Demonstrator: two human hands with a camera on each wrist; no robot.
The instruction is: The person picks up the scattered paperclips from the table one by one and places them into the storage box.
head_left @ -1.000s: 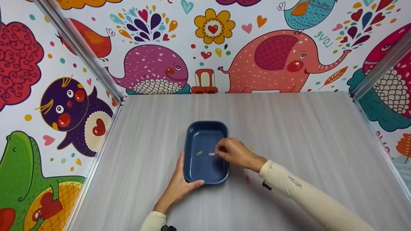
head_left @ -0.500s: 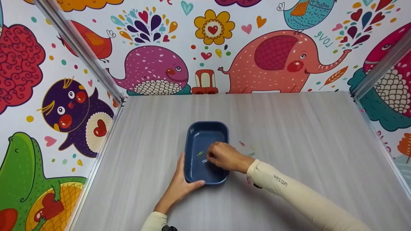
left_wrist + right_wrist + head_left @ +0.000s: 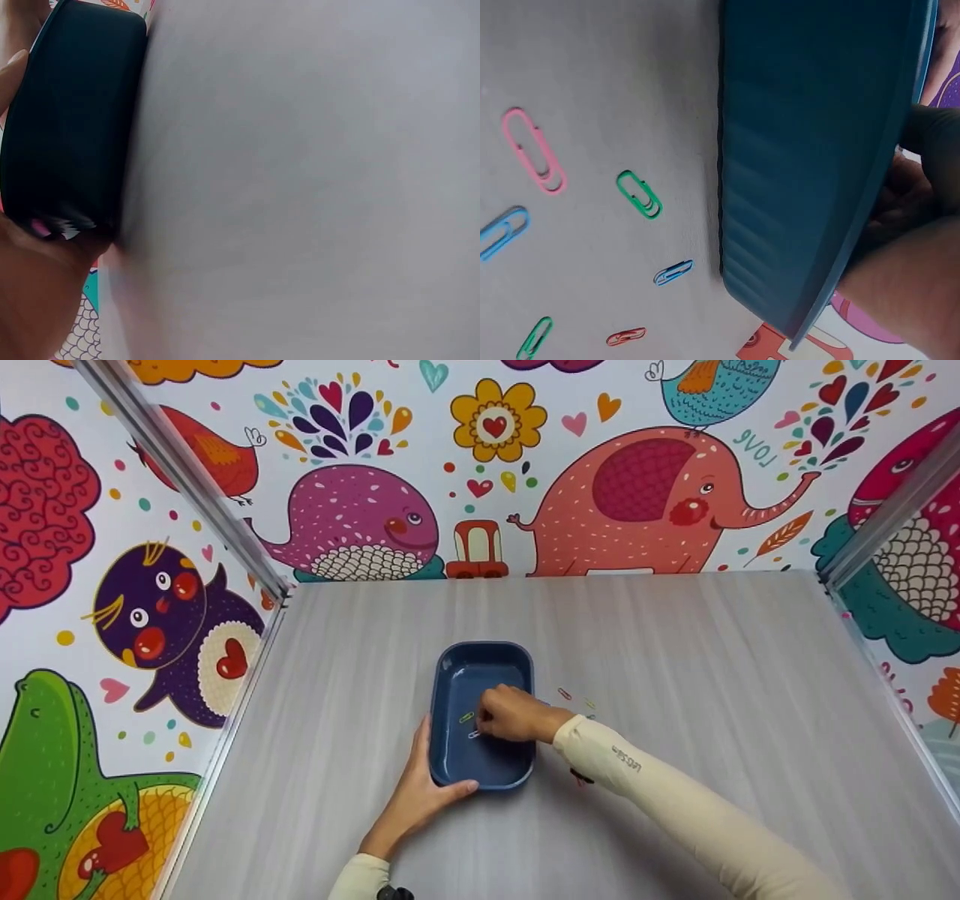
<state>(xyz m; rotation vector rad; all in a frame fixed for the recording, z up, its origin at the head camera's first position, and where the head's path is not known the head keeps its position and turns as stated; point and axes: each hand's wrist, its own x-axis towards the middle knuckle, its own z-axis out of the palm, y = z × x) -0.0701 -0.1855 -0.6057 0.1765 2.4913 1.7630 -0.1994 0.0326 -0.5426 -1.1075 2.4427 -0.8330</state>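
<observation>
A deep blue rectangular tray [image 3: 450, 757] stands on the table. My left hand [image 3: 420, 787] grips its near left corner, thumb along the near rim and fingers against the left side. A yellow-green paper clip [image 3: 466, 718] lies on the tray floor. Inside the tray, my right hand [image 3: 514, 714] has its fingers curled, with fingertips at a white paper clip [image 3: 473, 734] whose right end they cover. The right wrist view shows the tray's outer wall [image 3: 810, 150] and part of the right hand [image 3: 900, 277]; its fingertips are hidden there.
Several loose paper clips lie right of the tray, including a pink clip [image 3: 534, 150], a green clip [image 3: 639, 195], a blue clip [image 3: 673, 272] and a red clip [image 3: 626, 336]. Printed walls with metal rails [image 3: 225, 529] bound the grey table [image 3: 675, 660].
My right hand has moved left inside the tray. The white paper clip has shifted left and toward me, staying near its fingertips. My left hand and the tray have stayed put.
</observation>
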